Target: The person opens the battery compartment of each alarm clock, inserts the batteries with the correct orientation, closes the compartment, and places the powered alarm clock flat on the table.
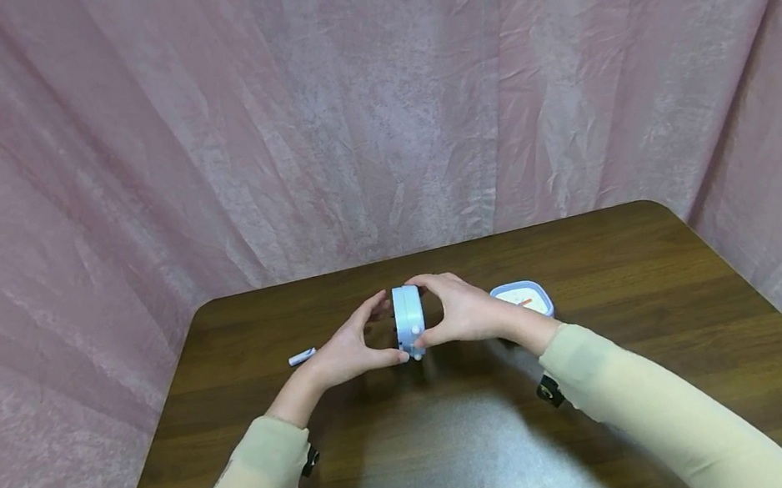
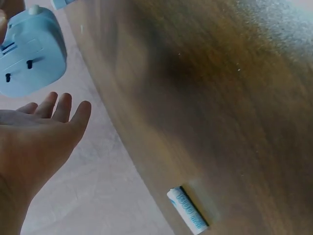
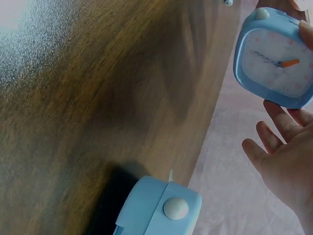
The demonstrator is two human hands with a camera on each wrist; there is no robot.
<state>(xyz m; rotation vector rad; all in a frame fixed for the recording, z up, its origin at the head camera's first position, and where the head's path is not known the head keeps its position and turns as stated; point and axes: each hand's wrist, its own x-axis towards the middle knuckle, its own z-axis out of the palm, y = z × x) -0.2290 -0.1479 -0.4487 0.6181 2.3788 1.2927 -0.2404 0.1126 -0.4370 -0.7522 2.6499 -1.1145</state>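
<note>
My right hand (image 1: 465,309) holds a light-blue alarm clock (image 1: 408,321) upright above the table, thumb on the lower edge and fingers on the upper. Its white face with an orange hand is turned toward the right palm in the right wrist view. My left hand (image 1: 349,350) is at the clock's back, fingers spread and apart from it; the thumb tip is at its lower edge, and whether it presses there I cannot tell. The back (image 2: 34,63), with two small black knobs, shows in the left wrist view.
A second light-blue clock (image 1: 523,298) lies face up on the wooden table (image 1: 678,336), beyond the right wrist. A white battery (image 2: 188,210) with blue print lies left of the left hand. Pink curtains (image 1: 371,112) hang behind the table.
</note>
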